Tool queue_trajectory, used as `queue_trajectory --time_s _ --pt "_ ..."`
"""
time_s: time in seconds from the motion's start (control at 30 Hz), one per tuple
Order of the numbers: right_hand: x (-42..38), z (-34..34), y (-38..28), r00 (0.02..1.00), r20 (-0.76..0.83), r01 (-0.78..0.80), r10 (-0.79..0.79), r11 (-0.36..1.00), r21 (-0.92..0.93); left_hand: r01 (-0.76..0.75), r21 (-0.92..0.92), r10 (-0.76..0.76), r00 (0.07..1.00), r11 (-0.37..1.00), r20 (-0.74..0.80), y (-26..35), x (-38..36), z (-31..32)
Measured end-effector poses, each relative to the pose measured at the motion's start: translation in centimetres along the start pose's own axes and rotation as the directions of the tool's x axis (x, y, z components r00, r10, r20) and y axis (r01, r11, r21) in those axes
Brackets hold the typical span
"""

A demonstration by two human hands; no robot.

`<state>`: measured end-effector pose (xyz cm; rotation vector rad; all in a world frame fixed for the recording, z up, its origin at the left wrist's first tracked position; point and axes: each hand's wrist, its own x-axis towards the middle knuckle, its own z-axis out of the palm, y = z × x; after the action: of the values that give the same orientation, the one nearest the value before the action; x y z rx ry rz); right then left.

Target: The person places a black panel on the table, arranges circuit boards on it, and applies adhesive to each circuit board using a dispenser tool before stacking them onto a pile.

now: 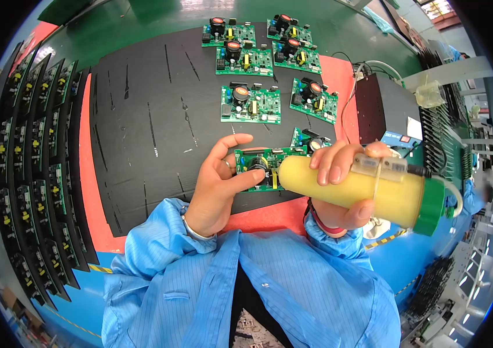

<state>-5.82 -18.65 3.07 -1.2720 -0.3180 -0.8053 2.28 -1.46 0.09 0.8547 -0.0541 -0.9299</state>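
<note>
My left hand (214, 182) grips a green circuit board (268, 155) by its left side, thumb across a dark round component and a finger along the back edge. My right hand (339, 165) is wrapped round a yellow glue tube (394, 200) with a green end cap and a hose. The tube lies tilted, its narrow end over the right part of the board; whether it touches is hidden. A small clear device is strapped on top of the tube. Just behind my right fingers is another circuit board (302, 138), partly covered.
Several similar boards (250, 104) lie on the black mat (142, 127), toward the back and right. Racks of boards (31, 174) stand on the left. A dark box (383, 107) with cables sits at the right, near more racks.
</note>
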Motion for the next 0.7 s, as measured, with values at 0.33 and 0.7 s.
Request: queue_trajectory --time_s 0.33,0.7 --pt "0.66 -0.07 0.15 0.971 -0.088 -0.199 0.223 0.954 0.222 0.074 0.016 -0.075 0.996 0.997 0.041 0.29 -0.15 -0.02" --pt "0.43 -0.72 -0.52 0.993 -0.113 -0.024 0.037 0.993 0.111 0.022 0.039 -0.024 0.999 0.999 0.044 0.11 -0.22 -0.09"
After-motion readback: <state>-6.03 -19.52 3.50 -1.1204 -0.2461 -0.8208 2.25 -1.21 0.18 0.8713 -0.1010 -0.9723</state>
